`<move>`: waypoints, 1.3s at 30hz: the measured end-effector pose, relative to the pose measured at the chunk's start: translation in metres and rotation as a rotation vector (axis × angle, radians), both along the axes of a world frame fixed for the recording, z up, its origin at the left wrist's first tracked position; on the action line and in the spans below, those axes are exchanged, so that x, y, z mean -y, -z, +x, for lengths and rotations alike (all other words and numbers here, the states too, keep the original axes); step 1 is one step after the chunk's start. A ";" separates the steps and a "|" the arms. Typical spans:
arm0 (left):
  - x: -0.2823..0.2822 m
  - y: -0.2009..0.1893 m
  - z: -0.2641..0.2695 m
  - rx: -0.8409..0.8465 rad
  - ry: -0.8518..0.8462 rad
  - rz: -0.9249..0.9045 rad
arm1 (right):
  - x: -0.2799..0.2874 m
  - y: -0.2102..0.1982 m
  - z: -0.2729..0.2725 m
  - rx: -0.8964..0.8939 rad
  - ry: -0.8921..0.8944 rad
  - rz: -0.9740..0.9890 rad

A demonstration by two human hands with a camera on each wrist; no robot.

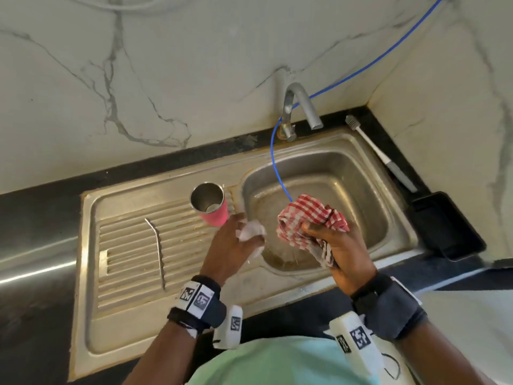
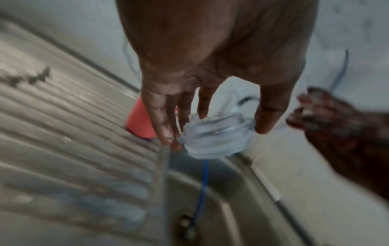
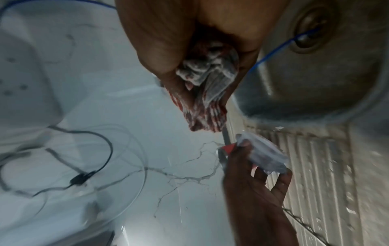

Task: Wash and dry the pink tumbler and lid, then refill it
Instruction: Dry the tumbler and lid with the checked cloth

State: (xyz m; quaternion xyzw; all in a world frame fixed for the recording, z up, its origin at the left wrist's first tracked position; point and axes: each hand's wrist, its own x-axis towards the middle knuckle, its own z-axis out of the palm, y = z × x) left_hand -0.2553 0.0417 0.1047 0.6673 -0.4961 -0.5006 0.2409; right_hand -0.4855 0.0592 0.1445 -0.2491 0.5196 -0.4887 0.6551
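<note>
Left hand (image 1: 231, 240): clear lid (image 2: 214, 134) is pinched in its grip, seemingly over the sink (image 1: 399, 218) edge.
Right hand (image 1: 337, 245): checked cloth (image 1: 308, 218) is clenched.
Pink tumbler (image 1: 212, 208): stood open on the drainboard (image 1: 133, 245).

Left hand (image 1: 231, 240) over sink edge, fingers spread, fingertips (image 2: 166, 133) & thumb pinching clear lid (image 2: 216, 136); right hand (image 1: 337, 250) raised beside it, fist curled round bunched red-check cloth (image 1: 308, 218); both wrists w/ strapped bands, forearms angled inward
</note>
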 end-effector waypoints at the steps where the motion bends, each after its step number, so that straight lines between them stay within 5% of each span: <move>1: 0.003 -0.017 -0.006 -0.192 -0.053 0.044 | 0.001 -0.013 -0.002 -0.046 -0.004 -0.046; 3: 0.005 -0.047 -0.016 -0.466 -0.117 0.113 | 0.002 -0.036 -0.003 -0.152 -0.015 -0.126; 7: 0.015 -0.085 -0.034 -0.685 -0.156 0.029 | 0.006 -0.078 -0.003 -0.445 -0.008 -0.399; 14: 0.034 -0.119 -0.054 -0.702 -0.131 -0.065 | 0.022 -0.103 0.002 -1.050 -0.146 -1.000; 19: 0.040 -0.140 -0.059 -0.660 -0.080 -0.204 | 0.023 -0.108 0.006 -1.296 -0.226 -1.059; 26: 0.043 -0.149 -0.063 -0.584 -0.060 -0.341 | 0.016 -0.117 0.013 -1.197 -0.298 -0.888; 30: 0.039 -0.129 -0.074 -0.489 -0.160 -0.524 | 0.015 -0.128 0.014 -0.544 -0.248 -0.606; 32: 0.037 -0.127 -0.081 -0.492 -0.198 -0.515 | 0.015 -0.127 0.012 -0.420 -0.224 -0.562; 34: 0.040 -0.129 -0.080 -0.487 -0.123 -0.427 | 0.016 -0.122 0.008 -0.596 -0.252 -0.645; 37: 0.043 -0.137 -0.076 -0.413 -0.006 -0.295 | 0.022 -0.110 -0.004 -1.233 -0.377 -0.912; 39: 0.044 -0.143 -0.077 -0.410 0.026 -0.256 | 0.021 -0.108 -0.006 -1.384 -0.375 -0.962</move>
